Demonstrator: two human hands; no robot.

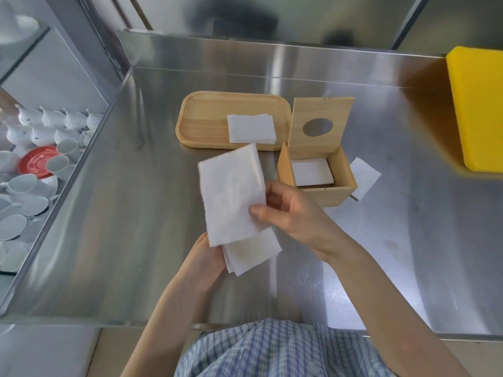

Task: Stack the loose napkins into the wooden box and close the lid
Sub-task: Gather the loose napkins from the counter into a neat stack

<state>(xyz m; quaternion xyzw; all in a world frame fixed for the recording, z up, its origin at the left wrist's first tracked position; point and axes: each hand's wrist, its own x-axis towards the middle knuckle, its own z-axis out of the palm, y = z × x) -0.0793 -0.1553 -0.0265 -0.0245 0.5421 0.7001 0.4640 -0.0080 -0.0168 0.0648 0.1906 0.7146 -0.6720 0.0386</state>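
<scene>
Right hand: your right hand is raised over the steel counter, thumb and curled fingers pinching the right edge of a white napkin.
Pinched napkin: it stands up and away from your hand, reaching up-left toward the tray; its lower end overlaps the small stack below it.
Left hand: your left hand is cupped under a small stack of napkins, fingers closed on its lower-left corner; most of the palm is hidden by paper.
Hand to box: the wooden box sits on the counter just beyond and to the right of your right hand, close to the knuckles but not touching them.
Box lid: the lid is open, standing up at the far side of the box, its round hole facing you.
Box contents: a flat white napkin lies on the box floor.
Tray: the wooden tray lies to the left of the box, nearly touching it, with another stack of napkins at its right end.
Stray napkin: one loose sheet lies flat on the counter against the right side of the box, partly behind it.
Far right: a yellow board lies at the counter's edge, well apart from both hands.
Left of counter: white cups and a red saucer sit below the counter level.
</scene>
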